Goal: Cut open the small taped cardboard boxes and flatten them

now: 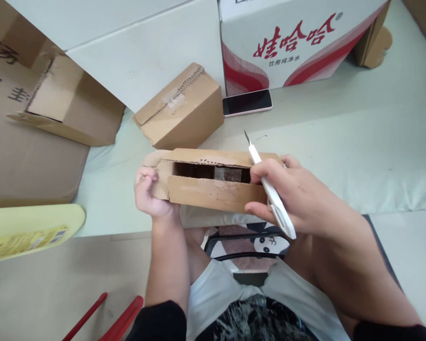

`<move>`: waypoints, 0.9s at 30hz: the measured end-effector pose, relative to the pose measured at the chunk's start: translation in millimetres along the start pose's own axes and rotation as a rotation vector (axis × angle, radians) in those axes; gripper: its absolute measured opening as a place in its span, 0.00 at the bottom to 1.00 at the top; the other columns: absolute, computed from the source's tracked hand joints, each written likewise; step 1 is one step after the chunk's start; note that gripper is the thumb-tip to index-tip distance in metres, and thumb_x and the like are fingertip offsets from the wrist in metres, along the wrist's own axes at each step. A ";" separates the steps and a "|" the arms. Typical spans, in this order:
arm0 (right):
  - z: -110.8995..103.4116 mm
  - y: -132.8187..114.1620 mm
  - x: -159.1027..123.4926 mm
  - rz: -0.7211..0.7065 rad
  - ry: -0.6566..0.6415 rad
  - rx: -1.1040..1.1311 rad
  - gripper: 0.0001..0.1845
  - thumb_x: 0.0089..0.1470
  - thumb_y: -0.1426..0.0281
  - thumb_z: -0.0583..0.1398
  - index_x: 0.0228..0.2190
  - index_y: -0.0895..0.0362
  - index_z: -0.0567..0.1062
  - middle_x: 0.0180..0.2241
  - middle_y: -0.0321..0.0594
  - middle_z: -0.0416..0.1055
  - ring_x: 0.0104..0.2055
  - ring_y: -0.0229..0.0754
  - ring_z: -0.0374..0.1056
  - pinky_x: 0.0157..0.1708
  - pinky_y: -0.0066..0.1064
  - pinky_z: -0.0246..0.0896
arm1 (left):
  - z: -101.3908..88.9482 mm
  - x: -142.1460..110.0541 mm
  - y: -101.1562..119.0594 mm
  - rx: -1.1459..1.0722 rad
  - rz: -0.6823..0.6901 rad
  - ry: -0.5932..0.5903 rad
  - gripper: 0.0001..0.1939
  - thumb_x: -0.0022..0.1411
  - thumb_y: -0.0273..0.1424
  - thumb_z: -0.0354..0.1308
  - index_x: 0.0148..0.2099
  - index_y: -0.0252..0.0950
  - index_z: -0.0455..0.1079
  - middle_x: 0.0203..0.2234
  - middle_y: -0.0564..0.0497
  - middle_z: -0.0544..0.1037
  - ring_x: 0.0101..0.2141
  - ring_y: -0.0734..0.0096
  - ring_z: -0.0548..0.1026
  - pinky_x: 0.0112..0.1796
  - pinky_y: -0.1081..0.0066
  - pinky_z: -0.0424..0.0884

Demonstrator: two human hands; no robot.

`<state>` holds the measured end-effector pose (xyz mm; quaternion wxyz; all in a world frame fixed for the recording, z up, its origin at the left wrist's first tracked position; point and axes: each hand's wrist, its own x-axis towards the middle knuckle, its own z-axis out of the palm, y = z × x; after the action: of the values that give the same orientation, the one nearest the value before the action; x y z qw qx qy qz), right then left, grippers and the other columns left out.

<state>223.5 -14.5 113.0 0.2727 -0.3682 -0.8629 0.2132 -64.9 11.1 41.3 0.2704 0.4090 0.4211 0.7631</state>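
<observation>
The left fingers [148, 174] are curled closed on the folded-out end flap [162, 187] of a narrow cardboard carton [213, 195], the forearm rising almost straight from the lap. The carton spans the gap between both sets of fingers, its long top seam parted, with clear tape [228, 174] in the slot. The right fingers [270, 171] close around a white utility knife [283, 219] and also steady the carton's right end; their blade points away from the body. Opening the carton appears under way; spreading the flaps calls for keeping that blade clear of the left fingers.
</observation>
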 end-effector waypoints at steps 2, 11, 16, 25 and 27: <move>1.9 0.4 -2.2 -0.004 -0.024 -0.066 0.14 0.66 0.60 0.62 0.44 0.50 0.62 0.20 0.22 0.61 0.22 0.38 0.55 0.40 0.36 0.58 | 1.6 0.3 1.0 -0.020 0.000 -0.013 0.22 0.57 0.41 0.62 0.26 0.39 0.52 0.29 0.51 0.72 0.39 0.59 0.78 0.44 0.61 0.75; 1.0 -2.4 -0.8 0.034 -0.059 -0.072 0.13 0.65 0.61 0.61 0.43 0.50 0.62 0.23 0.28 0.69 0.22 0.40 0.58 0.39 0.36 0.58 | -3.8 0.8 -2.3 0.017 -0.007 -0.024 0.20 0.58 0.41 0.60 0.27 0.40 0.53 0.32 0.50 0.76 0.40 0.59 0.78 0.47 0.59 0.76; -1.6 -3.0 3.0 0.051 -0.056 0.001 0.11 0.64 0.63 0.60 0.42 0.50 0.63 0.27 0.31 0.72 0.24 0.41 0.62 0.37 0.35 0.59 | -7.9 0.8 -2.9 0.027 -0.026 -0.079 0.20 0.59 0.41 0.60 0.28 0.40 0.53 0.35 0.49 0.77 0.42 0.56 0.79 0.49 0.56 0.76; -2.5 -1.5 6.2 0.085 -0.067 0.037 0.12 0.62 0.61 0.61 0.39 0.49 0.62 0.26 0.30 0.70 0.24 0.40 0.60 0.36 0.35 0.58 | 2.8 -2.4 2.5 -0.012 -0.073 0.000 0.19 0.56 0.40 0.62 0.27 0.40 0.54 0.32 0.50 0.77 0.39 0.59 0.79 0.45 0.60 0.76; -3.2 -1.6 6.7 0.091 -0.070 0.040 0.12 0.62 0.61 0.61 0.39 0.49 0.62 0.27 0.30 0.71 0.24 0.40 0.61 0.36 0.35 0.58 | 4.9 -3.4 3.2 0.013 -0.089 0.001 0.19 0.56 0.42 0.61 0.28 0.40 0.53 0.34 0.49 0.77 0.40 0.58 0.78 0.45 0.58 0.76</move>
<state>220.8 -9.9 118.4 0.2398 -0.3941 -0.8497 0.2552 -59.2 8.9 44.3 0.3012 0.3914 0.4438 0.7477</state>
